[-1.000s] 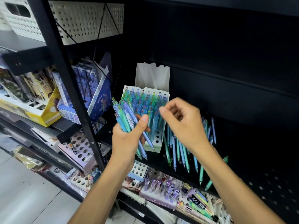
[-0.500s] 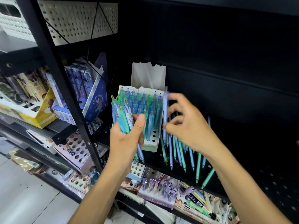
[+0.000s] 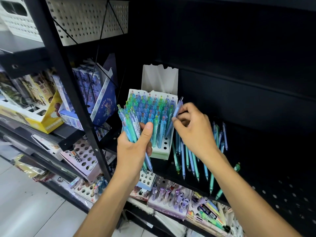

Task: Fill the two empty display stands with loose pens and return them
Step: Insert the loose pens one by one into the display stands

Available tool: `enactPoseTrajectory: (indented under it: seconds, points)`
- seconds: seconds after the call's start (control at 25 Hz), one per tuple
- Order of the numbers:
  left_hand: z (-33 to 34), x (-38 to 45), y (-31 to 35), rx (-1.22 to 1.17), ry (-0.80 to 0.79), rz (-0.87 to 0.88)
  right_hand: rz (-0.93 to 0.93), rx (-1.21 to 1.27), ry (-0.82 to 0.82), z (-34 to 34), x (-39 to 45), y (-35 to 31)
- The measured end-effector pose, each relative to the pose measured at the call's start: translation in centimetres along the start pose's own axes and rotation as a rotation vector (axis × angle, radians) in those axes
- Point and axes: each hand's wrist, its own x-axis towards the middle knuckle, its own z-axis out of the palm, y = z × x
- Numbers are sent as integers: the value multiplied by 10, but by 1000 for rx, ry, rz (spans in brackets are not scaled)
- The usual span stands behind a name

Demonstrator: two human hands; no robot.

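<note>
I keep a fan of translucent blue and green pens (image 3: 131,129) clamped in my left hand (image 3: 133,151) as a ready supply, while my right hand (image 3: 191,132) pinches one pale blue pen (image 3: 175,113) over the white perforated display stand (image 3: 160,149), which sits on the black shelf (image 3: 256,159) nearly full. More loose pens (image 3: 191,159) lie beside the stand (several hidden under my right wrist), and I cannot tell which hole the pinched pen's tip is aimed at.

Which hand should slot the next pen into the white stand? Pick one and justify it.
Right. The right hand already pinches a single blue pen at the white display stand, beside its empty front holes. The left hand is occupied, its grip full with a bundle of pens.
</note>
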Motion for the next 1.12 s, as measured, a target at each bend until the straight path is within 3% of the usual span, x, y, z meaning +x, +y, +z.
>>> enactPoseTrajectory:
  seconds: [0.32, 0.56, 0.68, 0.84, 0.96, 1.04, 1.12]
  points:
    - [1, 2, -2, -8, -4, -6, -8, -82, -83, 0, 2, -2]
    - [0, 3, -2, -10, -14, -6, -63, -316, -109, 8, 3, -3]
    - [-1, 3, -2, -15, -19, -7, -114, -180, 22, 9, 5, 0]
    - [1, 2, -4, -15, -42, -28, -36, -156, 0, 6, 7, 7]
    - [2, 1, -6, 32, -141, -36, -86, 47, 208, -4, -5, -7]
    - [6, -3, -7, 57, -242, -63, -162, 223, 105, -8, -13, -20]
    - [8, -6, -10, 43, -331, -101, -110, 364, -111, -10, -16, -28]
